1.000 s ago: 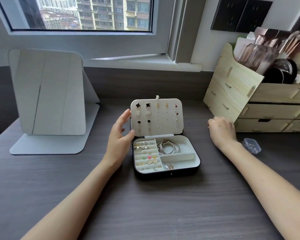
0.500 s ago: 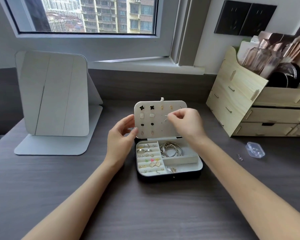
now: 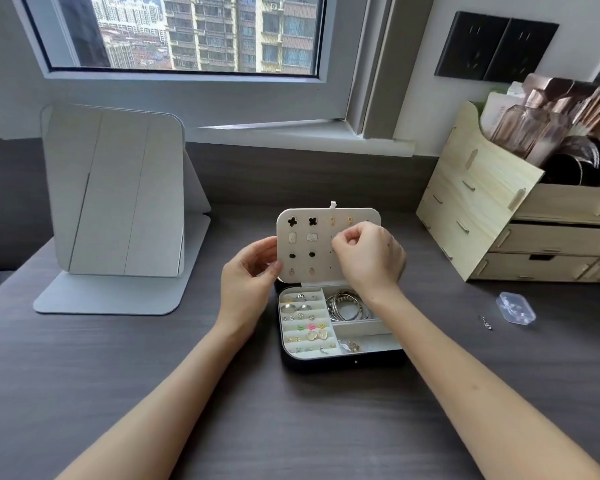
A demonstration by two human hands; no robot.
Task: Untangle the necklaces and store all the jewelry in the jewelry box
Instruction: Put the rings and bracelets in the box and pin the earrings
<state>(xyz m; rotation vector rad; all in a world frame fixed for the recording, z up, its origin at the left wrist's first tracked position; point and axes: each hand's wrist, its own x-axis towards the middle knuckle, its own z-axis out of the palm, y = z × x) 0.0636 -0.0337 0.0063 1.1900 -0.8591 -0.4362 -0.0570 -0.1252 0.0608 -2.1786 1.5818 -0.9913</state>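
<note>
At the desk's left edge, a white folding stand mirror [image 3: 118, 202] is standing well apart from the work, with bare dark wood-grain desk [image 3: 125, 375] lying open in front. At centre, the left hand [image 3: 248, 282] is gripping the left edge of the upright cream lid panel [image 3: 312, 244] of the black cream-lined jewelry box [image 3: 340, 356]. The right hand [image 3: 368, 261], a second ago beside the pale wooden drawer organizer [image 3: 492, 216], is now curling against the panel with thumb and forefinger pinched. Whether it is holding anything, cannot tell. Rings and bangles are filling the compartments.
</note>
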